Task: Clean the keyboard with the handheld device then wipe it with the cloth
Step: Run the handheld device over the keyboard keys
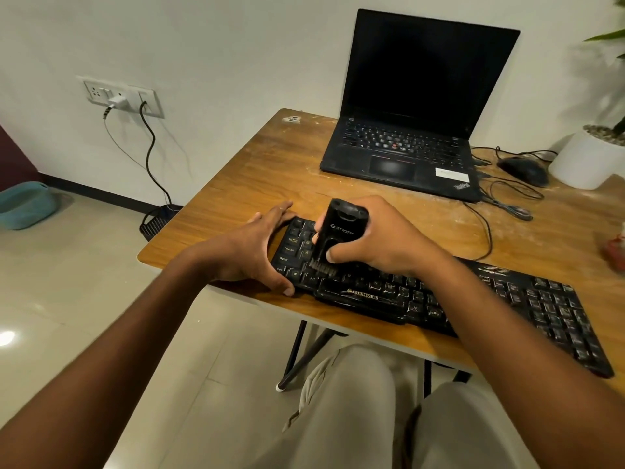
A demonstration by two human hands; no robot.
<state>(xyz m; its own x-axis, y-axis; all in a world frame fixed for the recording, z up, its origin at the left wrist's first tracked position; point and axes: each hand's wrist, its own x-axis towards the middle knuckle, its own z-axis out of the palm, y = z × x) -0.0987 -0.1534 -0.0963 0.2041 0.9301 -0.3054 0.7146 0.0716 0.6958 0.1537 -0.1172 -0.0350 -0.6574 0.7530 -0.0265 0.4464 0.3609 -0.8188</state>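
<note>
Head view: the right hand (378, 236) is wrapped round a black handheld cleaning device with a white logo on its body (339, 231), fingers curled over its top and far side, thumb pressed against its near side. Device stands nearly upright, tilted slightly, with its grey bristle tip (323, 267) down on the keys at the left part of the long black dusty full-size keyboard (473, 299). The left hand (257, 250) lies spread at the keyboard's left end, fingers fairly straight along the far left corner, thumb hooked against the near left edge; it braces the keyboard and grips nothing else. Keyboard lies along the near edge of the worn brown wooden table (236, 184), running from under both hands off to the right of the right forearm. Beyond the right hand sits an open black laptop with a dark screen (416, 106). Further right of it lie a black corded mouse (524, 170) and a round white plant pot (585, 160). Cloth not identified in this view. Well left of the left hand, a white wall socket plate with plugged cables (125, 98)
</note>
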